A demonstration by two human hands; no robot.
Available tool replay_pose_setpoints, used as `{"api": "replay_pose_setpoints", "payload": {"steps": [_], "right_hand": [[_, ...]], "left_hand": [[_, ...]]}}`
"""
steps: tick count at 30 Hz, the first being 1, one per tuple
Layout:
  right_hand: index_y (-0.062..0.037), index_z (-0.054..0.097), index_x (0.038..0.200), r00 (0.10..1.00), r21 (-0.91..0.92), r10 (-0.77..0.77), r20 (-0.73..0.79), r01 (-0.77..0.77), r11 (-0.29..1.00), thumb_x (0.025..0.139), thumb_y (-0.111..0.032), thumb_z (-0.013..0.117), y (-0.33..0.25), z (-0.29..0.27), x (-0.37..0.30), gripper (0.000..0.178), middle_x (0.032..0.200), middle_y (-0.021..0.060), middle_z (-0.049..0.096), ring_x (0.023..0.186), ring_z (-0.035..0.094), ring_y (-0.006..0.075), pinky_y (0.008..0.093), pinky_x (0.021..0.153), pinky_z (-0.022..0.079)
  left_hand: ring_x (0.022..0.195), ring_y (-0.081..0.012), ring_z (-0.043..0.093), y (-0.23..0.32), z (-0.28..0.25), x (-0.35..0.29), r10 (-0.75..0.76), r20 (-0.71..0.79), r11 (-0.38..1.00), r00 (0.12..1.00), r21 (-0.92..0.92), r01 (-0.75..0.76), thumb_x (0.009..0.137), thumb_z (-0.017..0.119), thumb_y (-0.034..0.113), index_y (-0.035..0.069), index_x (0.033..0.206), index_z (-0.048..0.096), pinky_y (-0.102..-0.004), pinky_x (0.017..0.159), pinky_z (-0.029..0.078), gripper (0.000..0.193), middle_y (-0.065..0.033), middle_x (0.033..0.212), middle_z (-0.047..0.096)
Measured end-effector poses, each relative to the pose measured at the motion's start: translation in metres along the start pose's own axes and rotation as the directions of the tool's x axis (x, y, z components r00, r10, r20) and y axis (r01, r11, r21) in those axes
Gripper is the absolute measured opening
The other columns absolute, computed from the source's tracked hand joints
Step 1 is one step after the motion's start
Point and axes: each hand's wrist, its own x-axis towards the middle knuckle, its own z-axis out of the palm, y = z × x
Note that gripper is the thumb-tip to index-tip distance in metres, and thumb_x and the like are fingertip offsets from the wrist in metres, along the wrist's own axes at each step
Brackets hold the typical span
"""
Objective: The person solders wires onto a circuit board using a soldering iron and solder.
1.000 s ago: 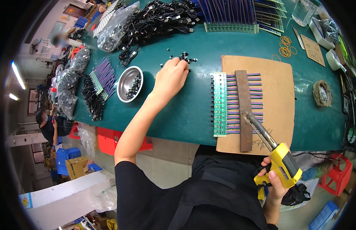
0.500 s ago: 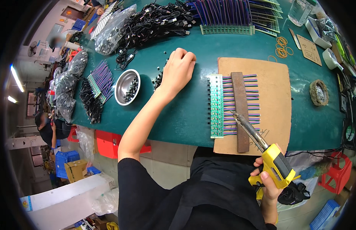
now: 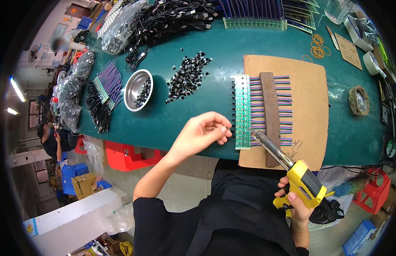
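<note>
My right hand grips a yellow soldering gun by its handle. The gun's metal tip reaches the lower part of a green circuit board panel, where striped wires join it. Small black parts line the panel's left edge. Close to that edge, my left hand has its fingers pinched together; anything between them is too small to make out. A rusty metal bar lies across the wires on a cardboard sheet. Further left are a heap of small black components and a steel bowl with more of them.
Black cables and wired boards are piled along the far side. Bundled wires lie left of the bowl. Rubber bands and a coiled ring holder sit at the right. A red stool stands below the table edge.
My left hand has come from the component heap toward me and right, to the panel's left edge, uncovering the heap. The soldering gun has stayed nearly in place.
</note>
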Motion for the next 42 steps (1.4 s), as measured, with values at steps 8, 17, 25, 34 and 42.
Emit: {"api": "replay_pose_setpoints", "payload": {"steps": [8, 17, 25, 34, 42], "right_hand": [[0.0024, 0.028, 0.137, 0.980, 0.064, 0.156, 0.123, -0.165, 0.984, 0.079, -0.004, 0.059, 0.004, -0.009, -0.003, 0.066, 0.095, 0.0153, 0.060, 0.084, 0.061, 0.0203, 0.0341, 0.070, 0.055], [0.0039, 0.037, 0.131, 0.989, -0.030, 0.138, 0.051, -0.136, 0.990, 0.076, -0.007, 0.057, 0.004, 0.003, 0.000, 0.059, 0.087, 0.0154, 0.058, 0.062, 0.059, 0.0184, 0.0293, 0.056, 0.052], [0.0028, 0.033, 0.134, 0.994, -0.024, 0.101, 0.046, -0.100, 0.995, 0.077, -0.007, 0.058, 0.006, 0.009, -0.003, 0.063, 0.086, 0.0140, 0.058, 0.064, 0.059, 0.0179, 0.0286, 0.057, 0.052], [0.0042, 0.036, 0.133, 0.979, -0.041, 0.174, 0.107, -0.170, 0.985, 0.078, 0.000, 0.061, 0.000, 0.000, -0.004, 0.061, 0.088, 0.0139, 0.061, 0.074, 0.061, 0.0159, 0.0294, 0.065, 0.054], [0.0008, 0.032, 0.136, 0.985, -0.111, 0.168, 0.038, -0.163, 0.980, 0.076, -0.008, 0.059, 0.000, 0.006, -0.007, 0.067, 0.085, 0.0122, 0.058, 0.069, 0.059, 0.0160, 0.0281, 0.059, 0.053]], "left_hand": [[0.070, -0.0098, 0.059, -0.012, 0.009, 0.007, -0.064, 0.039, 0.998, 0.997, -0.008, 0.065, 0.084, 0.058, 0.003, 0.005, 0.099, 0.040, -0.0216, 0.061, 0.048, 0.024, -0.0048, 0.077, 0.061], [0.070, -0.0099, 0.060, -0.011, 0.010, 0.010, -0.112, 0.060, 0.994, 0.992, 0.001, 0.112, 0.082, 0.060, 0.001, 0.006, 0.098, 0.039, -0.0220, 0.060, 0.048, 0.027, -0.0041, 0.075, 0.060], [0.067, -0.0094, 0.059, -0.014, 0.011, 0.009, -0.089, 0.038, 0.996, 0.995, 0.019, 0.088, 0.082, 0.060, 0.001, 0.006, 0.097, 0.040, -0.0215, 0.059, 0.049, 0.025, -0.0048, 0.075, 0.061], [0.065, -0.0094, 0.059, -0.016, 0.010, 0.010, -0.076, 0.046, 0.997, 0.996, 0.026, 0.075, 0.082, 0.059, 0.001, 0.006, 0.097, 0.040, -0.0217, 0.058, 0.049, 0.025, -0.0054, 0.075, 0.061], [0.064, -0.0090, 0.059, -0.014, 0.011, 0.009, -0.061, 0.045, 0.998, 0.997, 0.034, 0.059, 0.083, 0.059, 0.002, 0.006, 0.097, 0.040, -0.0214, 0.058, 0.049, 0.024, -0.0062, 0.074, 0.061]]}}
